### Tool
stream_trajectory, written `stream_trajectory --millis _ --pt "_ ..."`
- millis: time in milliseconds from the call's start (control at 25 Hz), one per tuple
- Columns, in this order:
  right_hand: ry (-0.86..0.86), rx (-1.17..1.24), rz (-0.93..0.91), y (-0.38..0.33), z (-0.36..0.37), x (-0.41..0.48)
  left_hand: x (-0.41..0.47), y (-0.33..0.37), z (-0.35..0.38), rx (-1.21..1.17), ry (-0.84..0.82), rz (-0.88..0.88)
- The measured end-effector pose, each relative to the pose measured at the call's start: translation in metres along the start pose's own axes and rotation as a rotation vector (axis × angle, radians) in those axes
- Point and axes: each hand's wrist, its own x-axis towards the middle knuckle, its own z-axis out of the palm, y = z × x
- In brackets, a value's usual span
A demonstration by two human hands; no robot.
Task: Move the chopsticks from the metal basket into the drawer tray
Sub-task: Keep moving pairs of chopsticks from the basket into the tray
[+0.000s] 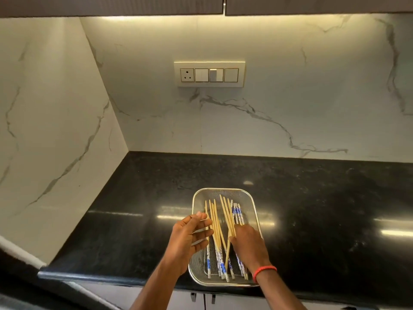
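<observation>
Two bare hands over a rectangular metal mesh basket of pale wooden chopsticks with blue-and-white patterned ends on a glossy black stone table.

The basket sits at the table's 6 o'clock edge, its long side running toward 12. The chopsticks lie loose inside it, roughly lengthwise. The left hand hovers at the basket's 9 o'clock side, fingers spread and holding nothing. The right hand, a red band at its wrist, reaches in from 4 o'clock with fingers curled down among the sticks; whether it grips any cannot be told. White grey-veined marble walls meet in a corner at 10 o'clock. A cream switch plate with one socket hangs at 12 o'clock, under lit dark cabinets.
</observation>
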Motion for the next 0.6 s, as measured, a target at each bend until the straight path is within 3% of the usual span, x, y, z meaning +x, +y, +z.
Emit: stream_trajectory --millis 200,320,440,600 --pt "-0.008 0.159 0.140 0.001 -0.012 0.008 0.010 -0.003 0.008 0.033 -0.052 -0.016" --pt "0.080 0.336 0.168 -0.003 -0.027 0.007 0.012 -0.006 0.013 0.061 -0.090 -0.031" --pt "0.236 0.588 0.059 -0.017 -0.041 0.001 0.016 -0.012 0.011 0.029 -0.124 -0.108" --pt "0.178 0.499 -0.129 -0.032 -0.037 -0.013 0.019 -0.018 0.011 -0.042 -0.261 -0.198"
